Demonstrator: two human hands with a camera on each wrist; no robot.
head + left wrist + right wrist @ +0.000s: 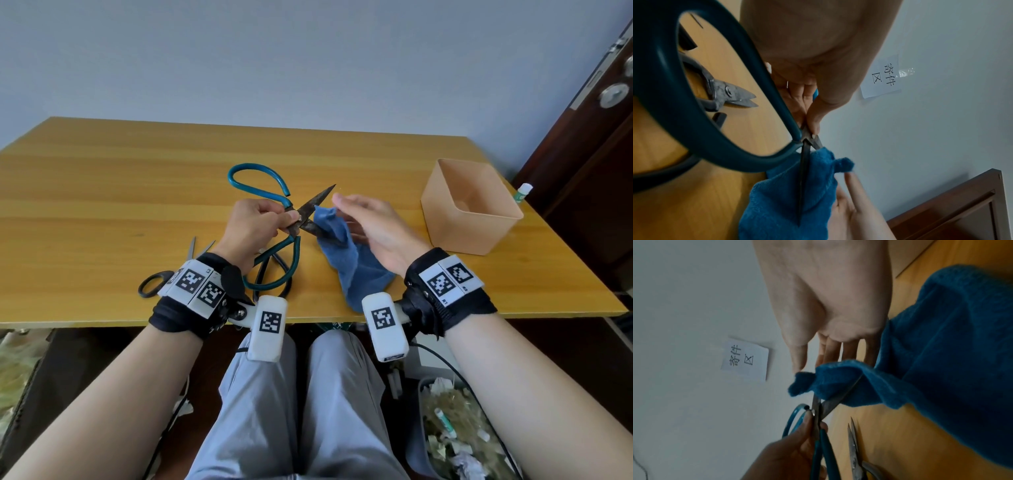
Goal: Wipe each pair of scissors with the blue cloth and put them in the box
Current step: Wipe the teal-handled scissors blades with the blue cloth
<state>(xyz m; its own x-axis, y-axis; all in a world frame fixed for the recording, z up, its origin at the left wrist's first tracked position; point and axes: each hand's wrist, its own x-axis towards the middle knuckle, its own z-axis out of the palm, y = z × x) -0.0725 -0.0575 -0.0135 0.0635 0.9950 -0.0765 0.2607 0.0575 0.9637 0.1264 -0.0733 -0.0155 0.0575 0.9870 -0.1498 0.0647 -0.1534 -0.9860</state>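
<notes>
Left hand [251,222] pinches the teal scissors [274,219] at the pivot, blades apart above the desk [102,178]. One blade lies in the blue cloth [346,253], right hand [370,226] flat, fingers straight, behind it. Box [471,205] stands right.

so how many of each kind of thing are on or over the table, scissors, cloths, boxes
scissors: 3 (teal-handled pair, black-handled pair, grey short-bladed pair)
blue cloth: 1
box: 1
total: 5
</notes>
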